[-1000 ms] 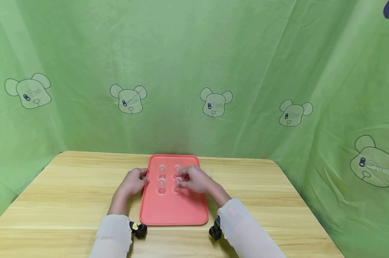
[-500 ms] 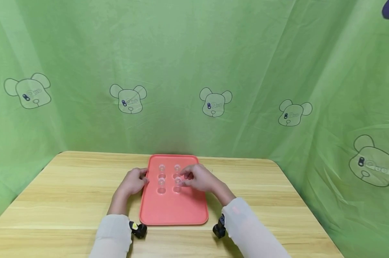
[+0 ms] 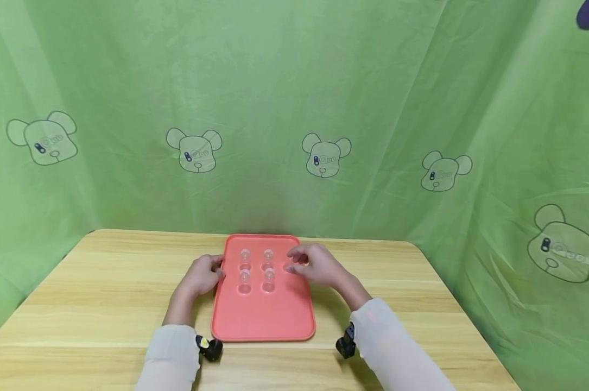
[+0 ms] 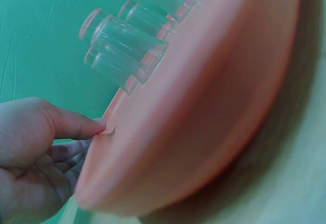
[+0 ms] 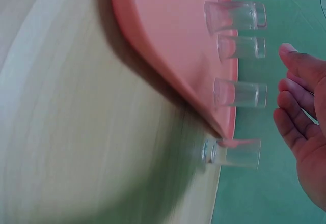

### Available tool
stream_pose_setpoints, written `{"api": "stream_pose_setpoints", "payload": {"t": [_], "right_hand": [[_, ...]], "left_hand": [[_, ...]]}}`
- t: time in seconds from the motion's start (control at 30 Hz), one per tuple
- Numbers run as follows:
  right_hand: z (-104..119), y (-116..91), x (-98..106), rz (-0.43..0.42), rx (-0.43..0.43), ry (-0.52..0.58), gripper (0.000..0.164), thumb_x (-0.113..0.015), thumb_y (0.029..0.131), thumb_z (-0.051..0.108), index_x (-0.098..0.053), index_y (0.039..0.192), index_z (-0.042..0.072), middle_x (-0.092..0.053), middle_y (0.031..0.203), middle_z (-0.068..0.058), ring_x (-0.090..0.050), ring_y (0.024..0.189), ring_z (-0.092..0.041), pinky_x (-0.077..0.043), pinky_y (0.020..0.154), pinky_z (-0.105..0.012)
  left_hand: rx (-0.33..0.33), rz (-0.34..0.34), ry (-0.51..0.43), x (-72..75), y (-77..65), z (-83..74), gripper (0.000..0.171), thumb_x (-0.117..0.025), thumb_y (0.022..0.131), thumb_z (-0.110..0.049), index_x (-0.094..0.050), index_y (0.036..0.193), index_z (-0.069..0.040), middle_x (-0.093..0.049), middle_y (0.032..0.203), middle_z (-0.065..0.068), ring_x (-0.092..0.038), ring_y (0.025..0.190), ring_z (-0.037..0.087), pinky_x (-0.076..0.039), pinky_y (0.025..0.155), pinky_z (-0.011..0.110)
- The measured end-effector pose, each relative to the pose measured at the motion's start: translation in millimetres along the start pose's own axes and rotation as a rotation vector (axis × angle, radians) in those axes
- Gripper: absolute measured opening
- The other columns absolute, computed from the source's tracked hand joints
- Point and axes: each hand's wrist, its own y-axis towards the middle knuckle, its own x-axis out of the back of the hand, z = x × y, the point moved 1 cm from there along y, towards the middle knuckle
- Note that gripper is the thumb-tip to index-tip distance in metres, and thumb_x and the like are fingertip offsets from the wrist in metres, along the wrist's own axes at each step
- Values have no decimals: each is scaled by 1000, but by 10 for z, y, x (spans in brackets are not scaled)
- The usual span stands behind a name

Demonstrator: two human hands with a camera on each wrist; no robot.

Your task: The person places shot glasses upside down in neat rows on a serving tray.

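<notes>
My left hand grips the left rim of a pink tray; in the left wrist view its thumb lies over the edge, fingers on the outer side. Clear shot glasses stand mouth-down on the tray in two rows of two, among them the near right glass and the near left glass. My right hand hovers at the tray's right rim, fingers loosely bent and nothing in them. Another glass stands upright on the table beside the tray, mostly hidden by that hand in the head view.
The tray lies on a wood-grain table near its back edge. Behind and to the right hangs a green cloth printed with bear heads. Each wrist wears a small black camera, the right wrist camera being close to the table.
My right hand has let go of the near right glass and moved right, to the tray's rim. The glass stays mouth-down on the tray. My left hand has not moved.
</notes>
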Motion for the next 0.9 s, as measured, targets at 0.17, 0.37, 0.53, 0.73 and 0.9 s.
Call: {"api": "stream_pose_setpoints", "payload": {"t": [0.17, 0.37, 0.53, 0.73, 0.9], "right_hand": [[-98, -49, 67, -48, -32, -13, 31, -79, 90, 16, -74, 117, 0, -72, 99, -7, -64, 88, -15, -55, 81, -33], [-273, -116, 122, -124, -68, -30, 33, -79, 90, 19, -74, 117, 0, -73, 107, -11, -65, 93, -18, -55, 85, -37], [-412, -165, 142, -175, -91, -32, 36, -80, 90, 22, -73, 119, 1, -72, 111, -15, -66, 98, -25, -56, 88, -42], [-523, -202, 162, -188, -138, -22, 44, -81, 89, 25, -70, 124, -1, -69, 114, -20, -65, 103, -31, -54, 92, -48], [-603, -216, 151, -191, -153, -10, 50, -82, 89, 25, -68, 126, -5, -68, 116, -21, -64, 106, -32, -53, 94, -49]], "left_hand": [[1, -2, 6, -2, -3, -2, 50, -62, 93, 3, -56, 142, 6, -67, 92, 11, -59, 79, 21, -51, 70, 32], [2, 3, 7, -4, -3, 2, 49, -62, 94, 2, -55, 143, 7, -67, 95, 12, -60, 82, 21, -53, 72, 34], [3, 1, 15, -2, 0, 2, 49, -62, 94, 3, -55, 143, 7, -67, 94, 12, -60, 82, 21, -53, 72, 34], [1, 1, 17, -4, 8, 3, 49, -62, 93, 3, -56, 142, 6, -66, 91, 11, -58, 79, 20, -51, 69, 31], [-4, -2, 22, -2, 12, -1, 49, -63, 93, 3, -56, 142, 6, -66, 90, 10, -58, 78, 20, -50, 70, 31]]}}
